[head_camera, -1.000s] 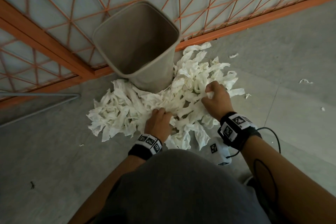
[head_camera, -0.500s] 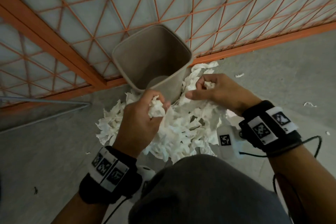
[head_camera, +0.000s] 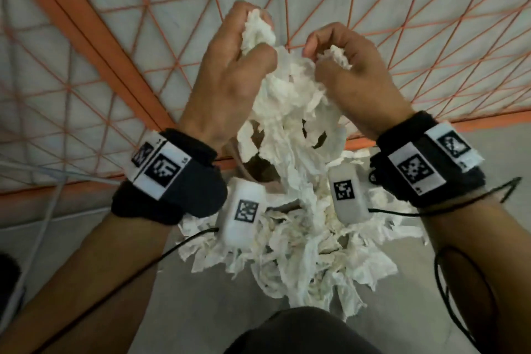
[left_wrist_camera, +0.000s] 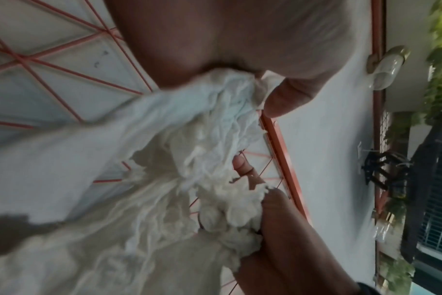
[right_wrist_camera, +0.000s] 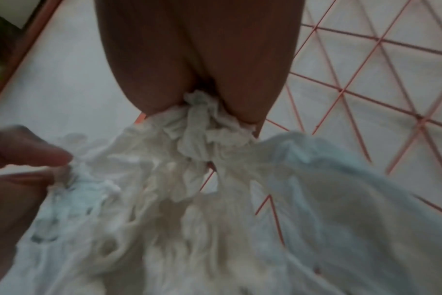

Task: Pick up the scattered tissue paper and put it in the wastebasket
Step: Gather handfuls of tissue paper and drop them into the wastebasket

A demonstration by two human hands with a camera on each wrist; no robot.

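My left hand [head_camera: 230,66] is raised in the upper middle of the head view, fingers clenched round a wad of tissue [head_camera: 287,100]. My right hand [head_camera: 353,72], just right of it, pinches another bunch of the same tangle. Between the two hands the torn white strips hang down as one ragged curtain – holes showing through it – toward the pile [head_camera: 301,253] on the grey floor [head_camera: 172,310] in the lower middle.

The wastebasket [head_camera: 260,165] is mostly hidden behind the hanging tissue; only a dark patch of it shows at centre, below my hands.

Each wrist wears a black band [head_camera: 178,181] with white tags carrying square black-and-white codes (no readable words), and a white pod [head_camera: 241,213] under each wrist bears a similar code. Black cables run back along both forearms.

Behind it all, across the upper frame, stands an orange grille [head_camera: 86,37] of triangles – pale panel behind it.

In the left wrist view, my thumb [left_wrist_camera: 285,99] presses the tissue against my palm.
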